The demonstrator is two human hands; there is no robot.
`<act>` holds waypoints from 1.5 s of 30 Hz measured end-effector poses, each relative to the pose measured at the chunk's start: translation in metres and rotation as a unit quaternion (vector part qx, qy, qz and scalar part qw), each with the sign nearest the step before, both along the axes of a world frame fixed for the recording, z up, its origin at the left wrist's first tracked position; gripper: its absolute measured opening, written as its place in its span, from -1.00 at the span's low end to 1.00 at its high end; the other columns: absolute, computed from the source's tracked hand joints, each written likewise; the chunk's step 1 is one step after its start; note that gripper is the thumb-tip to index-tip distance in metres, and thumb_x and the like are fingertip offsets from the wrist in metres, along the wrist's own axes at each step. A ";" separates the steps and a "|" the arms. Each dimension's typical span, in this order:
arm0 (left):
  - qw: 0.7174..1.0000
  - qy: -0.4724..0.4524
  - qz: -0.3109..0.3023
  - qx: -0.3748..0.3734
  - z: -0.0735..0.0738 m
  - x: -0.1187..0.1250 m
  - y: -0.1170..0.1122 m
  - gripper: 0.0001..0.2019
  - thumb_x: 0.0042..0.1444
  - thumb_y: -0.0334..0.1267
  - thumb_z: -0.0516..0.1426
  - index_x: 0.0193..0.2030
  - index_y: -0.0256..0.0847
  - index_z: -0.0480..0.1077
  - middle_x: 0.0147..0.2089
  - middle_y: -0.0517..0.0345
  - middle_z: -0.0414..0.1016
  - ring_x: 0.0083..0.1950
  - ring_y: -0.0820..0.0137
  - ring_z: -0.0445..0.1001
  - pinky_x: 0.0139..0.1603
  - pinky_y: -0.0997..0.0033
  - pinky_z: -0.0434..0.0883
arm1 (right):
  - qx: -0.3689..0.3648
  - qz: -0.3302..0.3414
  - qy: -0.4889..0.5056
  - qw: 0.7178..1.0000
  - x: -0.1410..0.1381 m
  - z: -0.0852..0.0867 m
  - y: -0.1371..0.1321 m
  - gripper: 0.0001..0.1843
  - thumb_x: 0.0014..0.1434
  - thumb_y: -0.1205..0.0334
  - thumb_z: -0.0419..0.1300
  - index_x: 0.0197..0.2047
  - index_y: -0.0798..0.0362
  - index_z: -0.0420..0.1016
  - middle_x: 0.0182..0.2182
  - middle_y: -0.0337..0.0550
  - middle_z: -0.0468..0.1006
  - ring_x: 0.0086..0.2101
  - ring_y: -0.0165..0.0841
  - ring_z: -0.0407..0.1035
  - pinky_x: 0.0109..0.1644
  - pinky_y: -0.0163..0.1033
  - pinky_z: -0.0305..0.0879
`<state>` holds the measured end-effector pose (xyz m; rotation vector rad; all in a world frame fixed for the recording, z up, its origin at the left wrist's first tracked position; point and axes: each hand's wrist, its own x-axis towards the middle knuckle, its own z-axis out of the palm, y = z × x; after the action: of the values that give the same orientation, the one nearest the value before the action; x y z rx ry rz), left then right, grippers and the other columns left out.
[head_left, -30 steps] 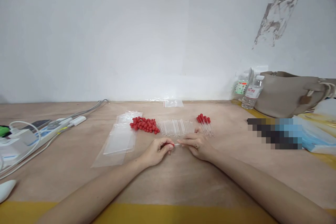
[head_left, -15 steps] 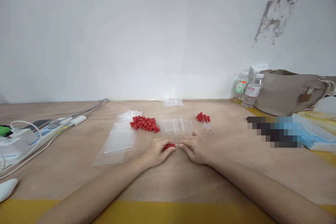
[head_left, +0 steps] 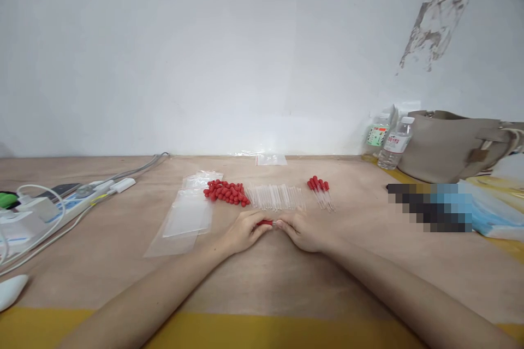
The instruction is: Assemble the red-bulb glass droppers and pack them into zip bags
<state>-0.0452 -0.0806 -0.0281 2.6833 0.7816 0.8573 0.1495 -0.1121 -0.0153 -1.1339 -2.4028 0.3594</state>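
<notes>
Left hand [head_left: 243,232]: resting on the table [head_left: 286,283], fingers curled and thumb and fingertips pinched on a red bulb [head_left: 265,222].
Right hand [head_left: 305,232]: resting on the table opposite the left hand, fingertips closed together at the open end of the red bulb. They pinch a clear tube [head_left: 275,223], of which only a short pale stretch shows.
Red bulb: held lying sideways just above the table surface, between the two hands, on the near side of the laid-out parts.
Hand spacing: fingertips of both hands almost touching, with only the bulb and the short bit of tube between them.
Bulb pile [head_left: 226,193]: loose red bulbs heaped on the table, beyond the left hand.
Tube row [head_left: 275,197]: clear tubes laid side by side, just right of the bulb pile and directly beyond both hands.
Finished droppers [head_left: 321,192]: a small group with red caps fitted, lying to the right of the tube row.
Plastic bags [head_left: 186,221]: flat clear bags stacked to the left of the bulb pile; one more small bag [head_left: 270,160] lies at the wall.
Power strip [head_left: 69,204]: at the left edge of the table, with white cables plugged in.
Water bottles [head_left: 395,144]: two, standing against the wall at the right, touching a beige handbag [head_left: 450,144].
</notes>
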 end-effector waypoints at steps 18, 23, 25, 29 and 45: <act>0.998 -0.026 0.048 -0.041 0.001 -0.007 -0.003 -0.69 0.05 -0.32 0.06 -0.02 -0.16 0.22 -0.09 0.07 0.24 -0.25 0.41 0.30 -0.23 0.39 0.33 | -0.034 -0.459 0.048 0.886 0.093 0.003 0.065 -0.71 -0.05 0.04 0.07 -0.54 0.06 0.48 -0.58 -0.15 0.49 -0.49 -0.35 0.36 -0.46 -0.34 0.07; 0.998 -0.022 0.046 -0.045 0.002 -0.007 -0.003 -0.75 0.06 -0.31 0.04 -0.08 -0.17 0.27 -0.11 0.08 0.24 -0.24 0.41 0.30 -0.21 0.39 0.33 | 0.011 -0.453 -0.072 0.888 0.063 -0.008 0.067 -0.68 0.01 0.10 0.01 -0.58 0.04 0.48 -0.50 -0.10 0.50 -0.35 -0.23 0.37 -0.25 -0.19 0.07; 0.998 -0.020 0.046 -0.043 0.002 -0.007 -0.004 -0.78 0.06 -0.30 0.04 -0.11 -0.17 0.29 -0.12 0.08 0.24 -0.24 0.42 0.31 -0.21 0.39 0.33 | 0.025 -0.467 -0.104 0.878 0.057 -0.008 0.072 -0.65 0.05 0.10 -0.04 -0.51 0.07 0.49 -0.45 -0.03 0.50 -0.32 -0.18 0.37 -0.20 -0.11 0.04; 0.998 -0.012 0.047 -0.044 0.003 -0.006 -0.004 -0.80 0.07 -0.31 0.04 -0.14 -0.18 0.31 -0.12 0.07 0.24 -0.21 0.40 0.31 -0.19 0.38 0.33 | 0.013 -0.487 -0.131 0.863 0.052 -0.005 0.081 -0.64 0.07 0.12 -0.06 -0.42 0.13 0.49 -0.42 0.06 0.49 -0.30 -0.12 0.37 -0.17 -0.04 0.00; 0.998 -0.014 0.041 -0.035 0.001 -0.007 -0.002 -0.82 0.07 -0.31 0.04 -0.16 -0.17 0.32 -0.13 0.07 0.25 -0.17 0.38 0.32 -0.15 0.37 0.33 | 0.010 -0.452 -0.101 0.886 0.045 -0.005 0.078 -0.62 0.05 -0.01 -0.04 -0.46 0.06 0.47 -0.42 -0.02 0.47 -0.26 -0.16 0.32 -0.16 -0.08 0.02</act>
<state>-0.0518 -0.0828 -0.0275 2.5883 0.9025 0.8666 0.1943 -0.0339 -0.0207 -2.1796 -1.7317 -0.1077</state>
